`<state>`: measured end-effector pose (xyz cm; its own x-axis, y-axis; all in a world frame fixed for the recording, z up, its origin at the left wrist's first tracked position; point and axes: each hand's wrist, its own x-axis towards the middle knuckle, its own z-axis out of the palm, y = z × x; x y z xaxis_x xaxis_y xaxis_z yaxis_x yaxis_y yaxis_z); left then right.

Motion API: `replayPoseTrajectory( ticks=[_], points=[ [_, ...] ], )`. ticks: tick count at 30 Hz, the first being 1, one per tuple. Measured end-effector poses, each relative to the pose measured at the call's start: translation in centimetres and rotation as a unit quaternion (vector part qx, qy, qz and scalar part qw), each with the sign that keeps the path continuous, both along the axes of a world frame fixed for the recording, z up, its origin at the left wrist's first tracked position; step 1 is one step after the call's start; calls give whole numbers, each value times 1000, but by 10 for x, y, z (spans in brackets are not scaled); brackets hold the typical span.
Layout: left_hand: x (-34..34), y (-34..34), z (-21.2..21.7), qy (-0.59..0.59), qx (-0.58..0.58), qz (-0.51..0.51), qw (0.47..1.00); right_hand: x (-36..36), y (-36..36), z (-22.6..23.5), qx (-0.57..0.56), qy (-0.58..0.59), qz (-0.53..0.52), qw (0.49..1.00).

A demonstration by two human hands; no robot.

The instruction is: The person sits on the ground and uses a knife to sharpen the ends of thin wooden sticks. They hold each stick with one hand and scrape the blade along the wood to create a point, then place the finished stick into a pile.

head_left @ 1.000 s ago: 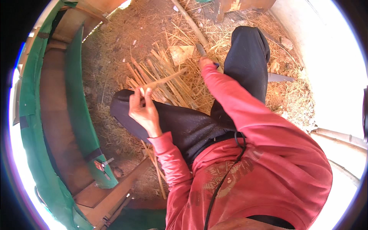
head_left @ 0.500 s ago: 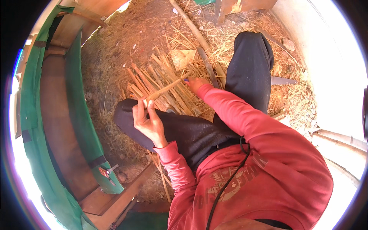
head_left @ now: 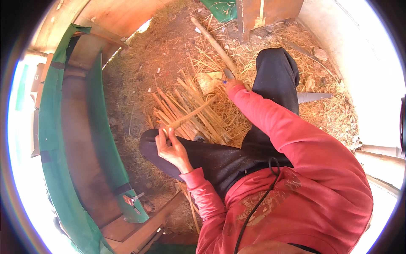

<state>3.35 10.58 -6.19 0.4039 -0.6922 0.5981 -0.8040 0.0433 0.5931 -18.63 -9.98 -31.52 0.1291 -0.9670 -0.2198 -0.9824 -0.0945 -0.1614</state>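
Observation:
My left hand (head_left: 172, 149) is closed in a pinch around the near end of a slender pale wooden stick (head_left: 190, 115), which slants up to the right over my bent leg. Off the stick's far end, my right hand (head_left: 235, 86) is closed, back of the hand upward. A small blue bit shows at its fingers, but what it grips is too small to name. Below the held stick, a pile of split wooden sticks (head_left: 203, 122) lies on the ground beyond my thigh.
A grey blade (head_left: 315, 97) lies right of my raised knee. A flat pale wood piece (head_left: 209, 81) and a long pole (head_left: 213, 44) lie on straw-strewn ground. At left stands a green-edged wooden frame (head_left: 86, 135); a white wall (head_left: 342, 46) rises at right.
My right hand has come away from the stick, moving up and right past its far end. My left hand keeps its pinch. The whole view has shifted slightly.

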Motion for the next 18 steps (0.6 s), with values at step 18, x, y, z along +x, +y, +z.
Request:
replayPoseTrajectory(
  ticks=[18],
  points=[
    [-11, -5, -1, 184, 48, -172, 967, 75, 186, 191, -26, -434, 44, 900]
  ],
)
